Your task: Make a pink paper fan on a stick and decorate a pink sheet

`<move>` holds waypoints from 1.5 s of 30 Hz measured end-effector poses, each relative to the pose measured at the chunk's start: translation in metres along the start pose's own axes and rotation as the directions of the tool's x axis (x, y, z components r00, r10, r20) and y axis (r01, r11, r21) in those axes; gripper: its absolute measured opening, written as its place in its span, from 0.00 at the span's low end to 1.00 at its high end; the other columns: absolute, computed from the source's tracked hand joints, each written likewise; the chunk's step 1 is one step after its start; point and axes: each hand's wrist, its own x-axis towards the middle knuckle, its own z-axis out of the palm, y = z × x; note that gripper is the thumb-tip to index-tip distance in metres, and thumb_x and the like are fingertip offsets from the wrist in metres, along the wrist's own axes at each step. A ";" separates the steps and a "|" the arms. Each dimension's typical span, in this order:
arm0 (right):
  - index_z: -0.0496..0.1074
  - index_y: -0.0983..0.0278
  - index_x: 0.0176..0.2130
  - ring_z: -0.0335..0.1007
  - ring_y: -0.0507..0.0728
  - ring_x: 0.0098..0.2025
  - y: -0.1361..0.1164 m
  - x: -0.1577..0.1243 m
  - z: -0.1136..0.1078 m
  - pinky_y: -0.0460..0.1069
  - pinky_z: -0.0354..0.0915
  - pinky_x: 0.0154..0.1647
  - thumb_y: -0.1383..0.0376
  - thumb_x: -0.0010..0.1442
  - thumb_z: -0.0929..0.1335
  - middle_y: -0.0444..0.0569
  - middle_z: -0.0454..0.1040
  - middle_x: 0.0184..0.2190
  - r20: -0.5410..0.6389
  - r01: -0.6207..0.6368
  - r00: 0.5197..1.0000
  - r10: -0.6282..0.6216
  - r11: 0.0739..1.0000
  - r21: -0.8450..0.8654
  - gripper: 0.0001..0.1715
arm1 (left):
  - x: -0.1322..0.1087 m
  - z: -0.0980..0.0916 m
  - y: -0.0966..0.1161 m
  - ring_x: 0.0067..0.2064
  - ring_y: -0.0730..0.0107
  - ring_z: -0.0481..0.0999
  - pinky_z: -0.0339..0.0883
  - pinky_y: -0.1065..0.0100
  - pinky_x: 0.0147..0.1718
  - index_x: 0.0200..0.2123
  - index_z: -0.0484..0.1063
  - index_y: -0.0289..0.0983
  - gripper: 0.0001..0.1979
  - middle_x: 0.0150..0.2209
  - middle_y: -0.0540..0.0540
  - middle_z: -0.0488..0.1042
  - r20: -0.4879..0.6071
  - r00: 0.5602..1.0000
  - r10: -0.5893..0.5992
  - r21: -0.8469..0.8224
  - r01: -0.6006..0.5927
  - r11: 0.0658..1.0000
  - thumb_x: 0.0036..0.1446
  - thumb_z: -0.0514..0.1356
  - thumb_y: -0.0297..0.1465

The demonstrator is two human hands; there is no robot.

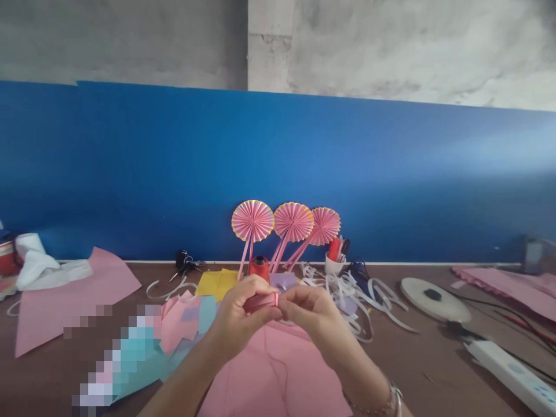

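Both my hands meet above the table's near middle. My left hand (pixel 238 315) is closed round a folded pink paper bundle (pixel 261 301). My right hand (pixel 309 313) pinches the bundle's right end with thumb and fingers. A thin red thread (pixel 281 370) hangs down from the bundle over a pink sheet (pixel 269 382) lying under my hands. Behind them stands a red thread spool (pixel 259 267).
Three pink paper fans (pixel 291 223) on sticks lean against the blue wall. White paper strips (pixel 360 295), a white cup (pixel 333 263) of tools, scissors (pixel 187 265), yellow paper (pixel 217 282), pink sheets left (pixel 65 298) and right (pixel 508 284), a white round disc (pixel 434 298) and a power strip (pixel 512 368) lie around.
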 end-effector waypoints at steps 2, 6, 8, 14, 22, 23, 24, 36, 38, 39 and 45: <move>0.73 0.67 0.21 0.57 0.49 0.23 0.001 -0.001 0.000 0.45 0.53 0.26 0.60 0.47 0.70 0.44 0.68 0.19 -0.014 0.006 1.000 -0.006 1.000 -0.027 0.12 | -0.001 0.001 -0.001 0.32 0.72 0.65 0.59 0.71 0.31 0.29 0.70 0.37 0.08 0.29 0.51 0.65 -0.004 1.000 -0.005 -0.014 0.005 1.000 0.49 0.65 0.33; 0.73 0.67 0.22 0.58 0.49 0.24 0.003 -0.002 -0.002 0.45 0.53 0.26 0.62 0.50 0.68 0.44 0.68 0.20 -0.034 0.042 0.998 -0.046 0.993 -0.112 0.11 | -0.002 0.002 -0.005 0.32 0.72 0.65 0.59 0.70 0.32 0.29 0.69 0.37 0.08 0.29 0.51 0.65 0.011 1.000 -0.006 -0.076 0.007 0.997 0.50 0.65 0.34; 0.74 0.67 0.24 0.60 0.50 0.25 0.003 -0.002 -0.004 0.45 0.55 0.27 0.63 0.51 0.68 0.45 0.70 0.21 -0.009 0.065 0.998 -0.067 0.988 -0.141 0.10 | -0.001 0.001 -0.006 0.33 0.71 0.65 0.59 0.70 0.33 0.29 0.69 0.37 0.09 0.29 0.50 0.66 0.015 1.000 -0.004 -0.103 0.006 0.995 0.50 0.65 0.35; 0.75 0.65 0.24 0.63 0.52 0.28 -0.002 -0.004 -0.004 0.46 0.59 0.30 0.63 0.54 0.66 0.46 0.72 0.23 0.012 0.150 0.988 -0.154 0.942 -0.300 0.11 | 0.002 -0.001 -0.006 0.34 0.69 0.67 0.61 0.69 0.34 0.29 0.70 0.36 0.11 0.30 0.48 0.67 0.018 1.000 0.003 -0.075 -0.002 0.997 0.49 0.65 0.37; 0.73 0.65 0.23 0.64 0.52 0.27 -0.003 -0.007 -0.001 0.46 0.59 0.29 0.64 0.53 0.65 0.45 0.71 0.22 -0.023 0.172 0.980 -0.196 0.906 -0.387 0.11 | 0.001 -0.001 -0.004 0.34 0.70 0.68 0.62 0.69 0.33 0.28 0.70 0.36 0.08 0.30 0.48 0.67 0.028 0.999 0.023 -0.053 -0.021 0.998 0.49 0.66 0.32; 0.73 0.65 0.23 0.64 0.52 0.27 -0.002 -0.006 -0.001 0.46 0.59 0.29 0.64 0.53 0.65 0.45 0.71 0.21 -0.027 0.171 0.980 -0.196 0.909 -0.380 0.11 | 0.001 -0.001 -0.003 0.33 0.70 0.68 0.62 0.69 0.33 0.28 0.70 0.36 0.08 0.30 0.48 0.67 0.029 0.999 0.014 -0.054 -0.013 0.998 0.49 0.66 0.32; 0.72 0.65 0.23 0.63 0.52 0.27 -0.001 -0.006 -0.001 0.46 0.59 0.29 0.65 0.53 0.65 0.45 0.70 0.21 -0.029 0.169 0.981 -0.194 0.913 -0.372 0.11 | 0.001 -0.001 -0.003 0.33 0.70 0.68 0.62 0.70 0.32 0.28 0.70 0.36 0.08 0.30 0.48 0.67 0.030 1.000 0.006 -0.056 -0.005 0.998 0.49 0.66 0.32; 0.71 0.65 0.23 0.61 0.51 0.26 0.006 -0.003 -0.002 0.46 0.58 0.28 0.63 0.51 0.67 0.45 0.69 0.21 -0.030 0.159 0.985 -0.167 0.969 -0.190 0.10 | 0.002 0.001 -0.004 0.33 0.69 0.66 0.61 0.69 0.32 0.27 0.70 0.35 0.12 0.29 0.49 0.66 0.034 0.997 -0.065 -0.166 0.070 0.984 0.48 0.65 0.39; 0.73 0.65 0.24 0.64 0.52 0.28 0.004 -0.004 -0.003 0.46 0.60 0.29 0.61 0.53 0.67 0.46 0.71 0.23 0.013 0.135 0.991 -0.135 0.975 -0.174 0.11 | 0.002 0.000 -0.004 0.32 0.70 0.66 0.61 0.69 0.32 0.27 0.71 0.35 0.13 0.29 0.49 0.66 0.035 0.998 -0.059 -0.160 0.064 0.985 0.49 0.65 0.39; 0.73 0.65 0.24 0.65 0.53 0.29 0.003 -0.004 -0.003 0.46 0.60 0.30 0.61 0.53 0.67 0.47 0.72 0.23 0.030 0.129 0.992 -0.126 0.976 -0.177 0.11 | 0.002 -0.001 -0.004 0.32 0.70 0.66 0.61 0.69 0.31 0.27 0.71 0.35 0.13 0.29 0.49 0.65 0.036 0.998 -0.054 -0.159 0.059 0.986 0.49 0.65 0.40; 0.73 0.65 0.24 0.65 0.53 0.28 -0.001 -0.006 -0.002 0.46 0.60 0.30 0.63 0.55 0.66 0.46 0.72 0.23 -0.013 0.171 0.982 -0.186 0.924 -0.341 0.11 | 0.001 0.002 -0.004 0.32 0.69 0.66 0.62 0.69 0.32 0.27 0.71 0.35 0.14 0.29 0.48 0.66 0.019 0.997 -0.077 -0.173 0.079 0.982 0.47 0.66 0.40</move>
